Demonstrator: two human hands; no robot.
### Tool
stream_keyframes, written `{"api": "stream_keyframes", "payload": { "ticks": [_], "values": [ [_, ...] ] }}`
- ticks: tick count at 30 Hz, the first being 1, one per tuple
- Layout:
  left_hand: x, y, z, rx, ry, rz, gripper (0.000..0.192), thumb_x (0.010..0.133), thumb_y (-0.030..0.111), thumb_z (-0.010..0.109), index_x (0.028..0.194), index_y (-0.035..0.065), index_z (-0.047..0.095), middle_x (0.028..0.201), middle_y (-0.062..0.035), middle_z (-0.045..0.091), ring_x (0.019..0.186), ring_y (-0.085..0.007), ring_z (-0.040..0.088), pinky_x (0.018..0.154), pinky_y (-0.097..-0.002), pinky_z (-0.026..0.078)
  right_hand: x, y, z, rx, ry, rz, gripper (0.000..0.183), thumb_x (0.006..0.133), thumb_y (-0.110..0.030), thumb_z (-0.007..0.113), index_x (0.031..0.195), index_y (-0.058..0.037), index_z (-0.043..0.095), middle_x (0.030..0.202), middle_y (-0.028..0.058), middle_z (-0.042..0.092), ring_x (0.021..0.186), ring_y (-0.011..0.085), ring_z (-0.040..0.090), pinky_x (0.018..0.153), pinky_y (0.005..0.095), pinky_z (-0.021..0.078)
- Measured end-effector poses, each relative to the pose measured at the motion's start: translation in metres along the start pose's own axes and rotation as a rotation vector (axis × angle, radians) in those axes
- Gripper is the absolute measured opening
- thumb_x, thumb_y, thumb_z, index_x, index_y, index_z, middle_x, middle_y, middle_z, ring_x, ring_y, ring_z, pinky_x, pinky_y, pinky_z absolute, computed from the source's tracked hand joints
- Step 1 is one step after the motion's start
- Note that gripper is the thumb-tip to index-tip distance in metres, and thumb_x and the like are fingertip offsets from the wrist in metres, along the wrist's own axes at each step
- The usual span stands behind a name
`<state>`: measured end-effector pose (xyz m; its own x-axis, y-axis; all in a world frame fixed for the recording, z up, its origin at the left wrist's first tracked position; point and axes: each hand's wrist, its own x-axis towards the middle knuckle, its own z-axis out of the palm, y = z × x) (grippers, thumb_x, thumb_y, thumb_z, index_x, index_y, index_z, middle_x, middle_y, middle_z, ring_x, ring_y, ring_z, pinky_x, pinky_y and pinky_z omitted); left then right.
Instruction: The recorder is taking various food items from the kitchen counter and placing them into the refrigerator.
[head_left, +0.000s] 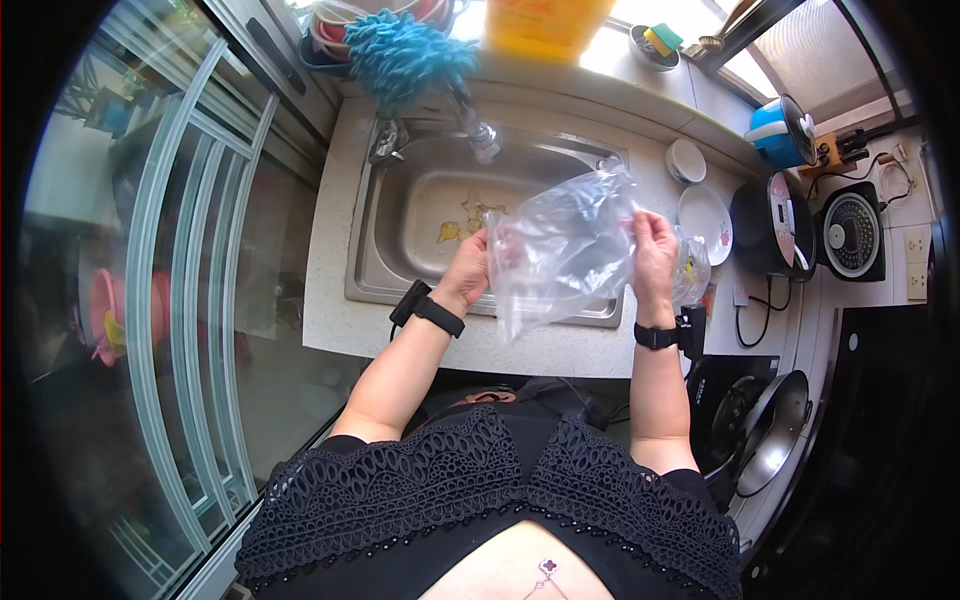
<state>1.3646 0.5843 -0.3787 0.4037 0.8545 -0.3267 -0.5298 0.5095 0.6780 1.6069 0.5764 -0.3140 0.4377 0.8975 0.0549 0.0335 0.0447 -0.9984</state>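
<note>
A clear plastic bag is stretched between my two hands above the right part of a stainless steel sink. My left hand pinches its left edge. On the opposite edge, my right hand grips the plastic with thumb and fingers. Inside the bag I can make out no contents. Yellowish scraps lie on the sink floor, left of the bag. Just beyond my right hand, a second clear plastic bag rests on the counter with something small and yellow-green in it.
A faucet reaches over the sink, near a fluffy blue duster. To the right stand a white bowl, a white plate and a rice cooker with its lid raised. A steel wok sits lower right. Sliding glass panels border the left.
</note>
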Motion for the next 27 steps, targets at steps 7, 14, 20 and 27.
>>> {"api": "stream_keyframes", "payload": {
  "ticks": [7,14,20,27],
  "values": [
    [0.027,0.003,-0.039,0.247,0.401,0.012,0.024,0.083,0.024,0.058,0.098,0.0044,0.055,0.084,-0.0046,0.058,0.074,-0.0101,0.055,0.065,-0.0255,0.046,0.003,-0.046,0.002,-0.560,-0.055,-0.337,0.016,0.088,-0.018,0.052,0.081,-0.0032,0.050,0.065,0.0045,0.061,0.039,0.0021,0.039,0.036,0.0171,0.0301],
    [0.017,-0.006,-0.034,0.061,0.106,-0.035,0.055,0.085,0.052,0.042,0.107,0.0018,0.052,0.098,-0.0127,0.057,0.093,-0.0203,0.054,0.077,-0.0329,0.045,-0.011,-0.077,0.026,-0.347,-0.037,-0.311,0.017,0.088,-0.019,0.051,0.084,-0.0022,0.049,0.065,0.0060,0.062,0.040,0.0047,0.043,0.037,0.0190,0.0331],
    [0.001,0.015,-0.001,-0.322,-0.447,0.018,0.086,0.079,0.070,0.015,0.109,-0.0002,0.054,0.113,-0.0170,0.053,0.106,-0.0270,0.048,0.094,-0.0388,0.033,-0.016,-0.092,0.031,-0.476,-0.045,-0.411,0.018,0.086,-0.015,0.055,0.094,0.0006,0.056,0.066,0.0056,0.062,0.044,0.0034,0.045,0.040,0.0170,0.0348],
    [-0.018,0.049,0.023,-0.283,-0.349,0.135,0.057,0.085,0.052,0.038,0.118,0.0067,0.049,0.122,-0.0172,0.047,0.104,-0.0239,0.051,0.080,-0.0332,0.044,0.001,-0.113,0.027,-0.656,-0.012,-0.477,0.014,0.082,-0.015,0.059,0.080,-0.0009,0.060,0.058,0.0060,0.059,0.047,0.0065,0.051,0.045,0.0203,0.0393]
  ]
}}
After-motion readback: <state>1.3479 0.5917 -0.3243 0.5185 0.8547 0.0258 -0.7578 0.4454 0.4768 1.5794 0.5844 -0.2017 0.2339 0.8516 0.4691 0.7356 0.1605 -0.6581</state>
